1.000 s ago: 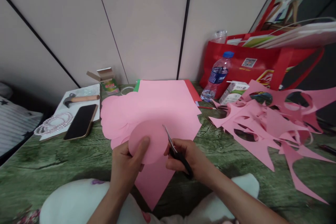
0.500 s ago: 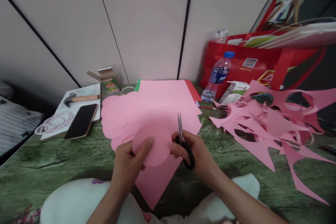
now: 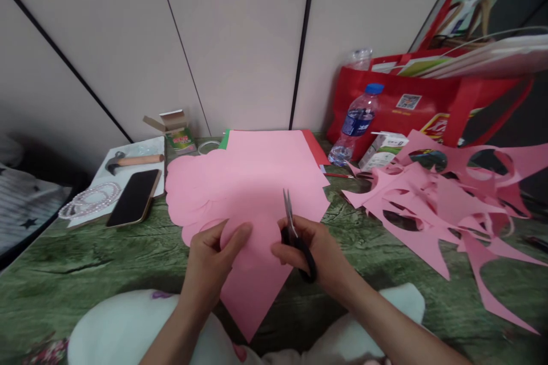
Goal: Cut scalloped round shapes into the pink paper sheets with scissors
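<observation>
Scissors (image 3: 293, 228), blades slightly parted, are resting in the curled right hand (image 3: 320, 248); the left hand (image 3: 210, 255) is pinching a pink disc (image 3: 262, 245) between thumb and fingers, above pink sheets (image 3: 268, 162).

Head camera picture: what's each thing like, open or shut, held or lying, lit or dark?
Scissors: in right hand, blades slightly apart
Pink circle: gripped by left hand
Pink scraps: cut up, heaped
Blue-capped bottle: cap on
Green box: flaps open
Phone: lying flat, screen dark
Hammer: lying on its side
Bead strands: coiled
Red bag: open, stuffed
</observation>
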The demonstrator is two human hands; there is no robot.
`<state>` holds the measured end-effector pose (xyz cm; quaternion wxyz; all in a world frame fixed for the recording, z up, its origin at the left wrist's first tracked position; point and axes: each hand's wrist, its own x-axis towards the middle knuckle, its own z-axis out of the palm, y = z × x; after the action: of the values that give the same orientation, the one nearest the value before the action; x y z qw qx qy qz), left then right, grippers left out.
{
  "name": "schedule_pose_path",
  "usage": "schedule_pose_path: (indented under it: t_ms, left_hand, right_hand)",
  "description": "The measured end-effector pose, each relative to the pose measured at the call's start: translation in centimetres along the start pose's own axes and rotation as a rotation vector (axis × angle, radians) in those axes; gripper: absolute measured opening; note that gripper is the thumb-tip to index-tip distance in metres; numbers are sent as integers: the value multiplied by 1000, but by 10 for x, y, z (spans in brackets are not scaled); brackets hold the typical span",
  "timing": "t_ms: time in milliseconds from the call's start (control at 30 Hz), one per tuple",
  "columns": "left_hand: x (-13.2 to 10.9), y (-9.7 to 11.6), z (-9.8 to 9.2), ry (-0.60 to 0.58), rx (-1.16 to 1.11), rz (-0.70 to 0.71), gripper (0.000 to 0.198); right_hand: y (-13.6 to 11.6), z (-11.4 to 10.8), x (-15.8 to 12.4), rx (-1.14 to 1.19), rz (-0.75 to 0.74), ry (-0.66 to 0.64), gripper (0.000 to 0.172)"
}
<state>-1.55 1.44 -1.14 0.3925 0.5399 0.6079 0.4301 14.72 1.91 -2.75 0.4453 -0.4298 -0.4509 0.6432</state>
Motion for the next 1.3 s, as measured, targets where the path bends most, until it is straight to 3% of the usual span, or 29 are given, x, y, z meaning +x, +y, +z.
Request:
schedule_pose_path:
  t_ms: [233,300,433,500,633,867,933,1100,1300]
  left_hand:
    - [1,-1,1,-103,-61,-24,31]
    - [0,-1,3,-131,-80,-37,32]
    - [-1,-3,4,-106,-68,-49,38]
    - [-1,-5,4,-82,-24,-36,40]
    - [2,-10,4,-108,20,-26,40]
    - [5,-7,4,-4,-79,-37,37]
    - [4,-6,6,-27,-79,-62,39]
    - [1,-2,13,-269,-169,-140,34]
    - [1,-2,14,-220,-255,-172,39]
  right_hand:
    - [8,-5,4,76,-192,235,26]
    - [8,-5,4,61,-177,195,27]
    - [8,-3,2,53,-84,-6,29]
    - [9,-4,2,76,-95,20,30]
    - [7,-5,3,73,-173,210,30]
    - [0,1,1,0,-34,11,34]
    - [0,1,0,-1,-44,19,34]
    - [1,-1,3,6,-46,13,36]
    - [1,-4,5,-40,1,-66,37]
